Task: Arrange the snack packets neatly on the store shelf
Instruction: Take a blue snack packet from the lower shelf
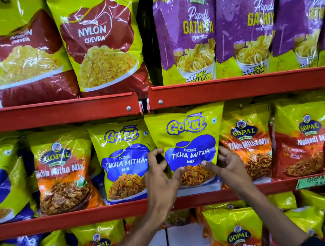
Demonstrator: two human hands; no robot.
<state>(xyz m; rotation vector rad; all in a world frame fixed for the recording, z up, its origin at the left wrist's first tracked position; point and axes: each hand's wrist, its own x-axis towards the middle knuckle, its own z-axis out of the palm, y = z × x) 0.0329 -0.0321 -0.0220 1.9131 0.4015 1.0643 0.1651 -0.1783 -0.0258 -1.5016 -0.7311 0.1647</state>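
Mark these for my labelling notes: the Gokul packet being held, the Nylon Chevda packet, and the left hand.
Gokul packet (189, 140), head view, on its yellow upper front.
Nylon Chevda packet (99, 47), head view, on its red panel.
left hand (161, 175), head view, on its back.

Only one view was supplied, taken from a wide-angle camera worn on the head. It was faced straight at a red store shelf (56, 112) from close range, tilted slightly downward. Three tiers were taken in: the upper tier was cut off at the top edge, the middle tier was centred, and the lowest was seen from above. Straight shelf edges were bowed by the lens. The forearms were seen entering from the bottom edge.
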